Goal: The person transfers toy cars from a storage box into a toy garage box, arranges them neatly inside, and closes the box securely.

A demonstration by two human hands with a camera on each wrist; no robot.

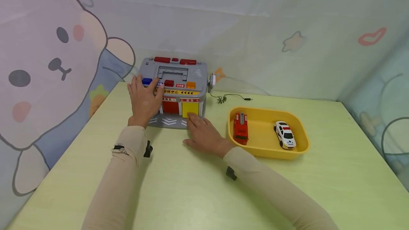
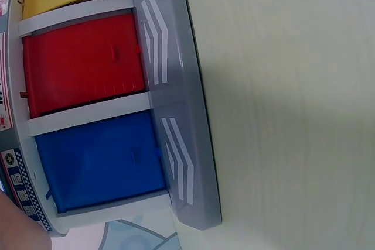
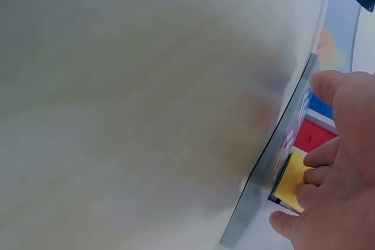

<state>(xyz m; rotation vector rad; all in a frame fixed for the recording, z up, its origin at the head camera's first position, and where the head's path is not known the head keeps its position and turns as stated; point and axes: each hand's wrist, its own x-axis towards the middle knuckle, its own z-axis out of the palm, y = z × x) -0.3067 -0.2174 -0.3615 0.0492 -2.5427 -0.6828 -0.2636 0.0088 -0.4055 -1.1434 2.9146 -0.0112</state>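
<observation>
A grey toy garage (image 1: 200, 75) stands at the back of the table, with a red door (image 2: 85, 62), a blue door (image 2: 102, 159) and a yellow door (image 1: 190, 108) along its front. My left hand (image 1: 142, 98) rests on its front left top, fingers spread beside the blue and red buttons, covering the blue door in the head view. At the yellow door, the fingertips of my right hand (image 1: 204, 136) touch the lower part of the panel. In the left wrist view the yellow door tilts outward, a dark gap showing along its bottom edge.
A yellow tray (image 1: 268, 152) to the right of the garage holds a red toy fire truck (image 1: 240, 129) and a white toy police car (image 1: 285, 135). A thin black cord (image 1: 234, 95) with a plug trails from the garage's right side. Printed cloth (image 1: 243, 38) hangs behind the table.
</observation>
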